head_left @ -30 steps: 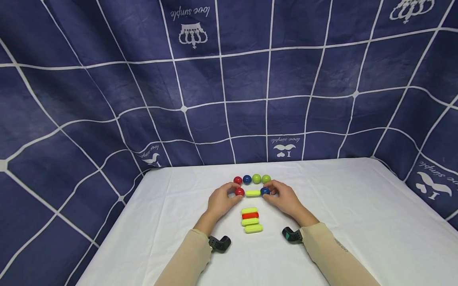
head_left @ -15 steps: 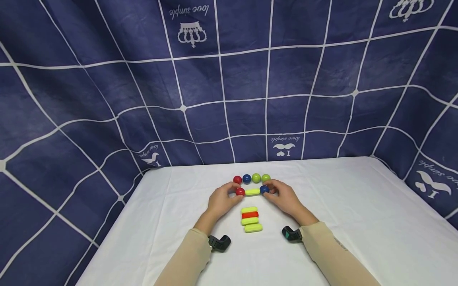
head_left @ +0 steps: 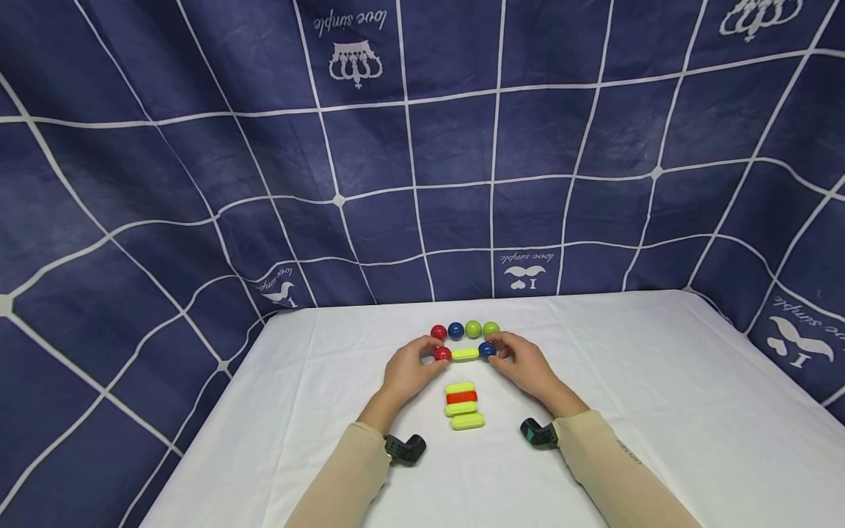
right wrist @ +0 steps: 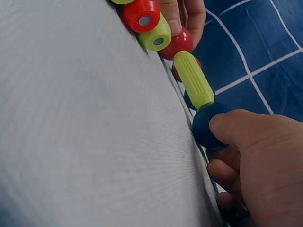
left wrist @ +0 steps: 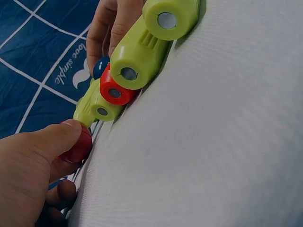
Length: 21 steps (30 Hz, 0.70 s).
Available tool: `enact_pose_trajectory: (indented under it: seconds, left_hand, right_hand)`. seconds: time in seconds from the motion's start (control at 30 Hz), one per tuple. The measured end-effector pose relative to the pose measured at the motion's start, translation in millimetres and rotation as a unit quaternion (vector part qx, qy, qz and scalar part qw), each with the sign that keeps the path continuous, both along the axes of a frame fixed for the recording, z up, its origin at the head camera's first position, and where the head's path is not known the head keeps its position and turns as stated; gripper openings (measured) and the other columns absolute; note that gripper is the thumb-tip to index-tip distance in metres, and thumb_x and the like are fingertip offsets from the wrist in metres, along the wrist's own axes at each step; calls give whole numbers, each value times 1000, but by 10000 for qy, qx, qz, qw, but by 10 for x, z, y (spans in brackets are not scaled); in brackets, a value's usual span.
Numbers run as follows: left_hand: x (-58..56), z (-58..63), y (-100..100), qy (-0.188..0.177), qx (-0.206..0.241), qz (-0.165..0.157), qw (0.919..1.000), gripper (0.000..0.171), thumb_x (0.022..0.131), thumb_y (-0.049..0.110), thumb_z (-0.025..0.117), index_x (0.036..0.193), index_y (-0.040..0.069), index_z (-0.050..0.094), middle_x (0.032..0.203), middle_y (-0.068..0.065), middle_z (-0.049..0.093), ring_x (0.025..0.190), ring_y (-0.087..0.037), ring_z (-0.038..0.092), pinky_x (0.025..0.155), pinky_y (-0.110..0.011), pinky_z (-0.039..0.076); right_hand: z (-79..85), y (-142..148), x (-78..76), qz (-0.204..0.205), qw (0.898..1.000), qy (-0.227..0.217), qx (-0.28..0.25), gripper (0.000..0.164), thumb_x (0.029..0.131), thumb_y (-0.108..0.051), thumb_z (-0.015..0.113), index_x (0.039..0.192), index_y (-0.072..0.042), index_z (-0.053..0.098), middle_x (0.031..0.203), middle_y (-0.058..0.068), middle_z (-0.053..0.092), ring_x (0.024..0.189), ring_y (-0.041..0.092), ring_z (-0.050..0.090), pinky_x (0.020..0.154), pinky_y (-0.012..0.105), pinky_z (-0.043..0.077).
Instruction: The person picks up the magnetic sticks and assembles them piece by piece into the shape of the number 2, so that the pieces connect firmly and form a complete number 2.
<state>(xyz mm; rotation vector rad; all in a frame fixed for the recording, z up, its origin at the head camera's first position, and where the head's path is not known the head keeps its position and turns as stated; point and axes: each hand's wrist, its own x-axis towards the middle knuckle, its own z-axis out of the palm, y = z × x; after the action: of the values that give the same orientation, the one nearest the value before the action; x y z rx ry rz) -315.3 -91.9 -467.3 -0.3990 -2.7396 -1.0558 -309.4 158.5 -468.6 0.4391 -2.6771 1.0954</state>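
My left hand [head_left: 407,370] pinches a red ball [head_left: 443,354] between thumb and fingers. Opposite it, my right hand [head_left: 528,368] grips a blue ball [head_left: 487,350], its thumb [right wrist: 227,125] pressed on the near side. Between the balls lies a yellow-green rod [head_left: 465,354], one end against each, so the three form a straight line. The right wrist view shows the rod's ridged side [right wrist: 194,80]. In the left wrist view, the red ball [left wrist: 80,146] is partly covered by the thumb.
Behind the hands stands a row of balls: red [head_left: 439,333], blue [head_left: 456,330] and two green [head_left: 473,328]. Nearer lie several rods, yellow-green [head_left: 468,422] and one red [head_left: 461,397], with silver discs in their ends. A blue curtain [head_left: 455,147] hangs behind the white table [head_left: 317,411].
The gap between the red ball and the yellow-green rod has closed. The rod and the blue ball have shifted slightly left, with my right hand still on the blue ball.
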Motion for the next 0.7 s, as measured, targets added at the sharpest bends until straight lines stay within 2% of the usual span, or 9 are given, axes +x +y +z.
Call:
enact_pose_trajectory:
  seconds: [0.27, 0.47, 0.7]
  left_hand:
    - [-10, -9, 2, 16, 66, 19, 10000, 32, 84, 33, 80, 113, 25, 69, 111, 1, 74, 112, -24, 67, 97, -48, 51]
    - [-15, 5, -7, 23, 65, 30, 10000, 33, 84, 34, 79, 114, 25, 68, 112, 1, 73, 113, -24, 67, 97, -48, 51]
    - [-5, -7, 0, -16, 52, 54, 10000, 32, 84, 34, 79, 113, 25, 68, 110, 1, 74, 108, -22, 67, 94, -46, 51]
  right_hand:
    - [7, 4, -4, -30, 10000, -20, -22, 38, 88, -12, 74, 125, -15, 65, 108, 5, 69, 84, 12, 57, 76, 31, 48]
    - [-5, 4, -10, 26, 9995, 268, -154, 38, 86, -9, 75, 123, -12, 66, 108, 6, 66, 84, 13, 58, 75, 29, 49]
    - [44, -39, 24, -12, 9979, 529, -367, 26, 85, -9, 77, 109, -13, 69, 92, 1, 63, 78, 11, 55, 70, 24, 48]
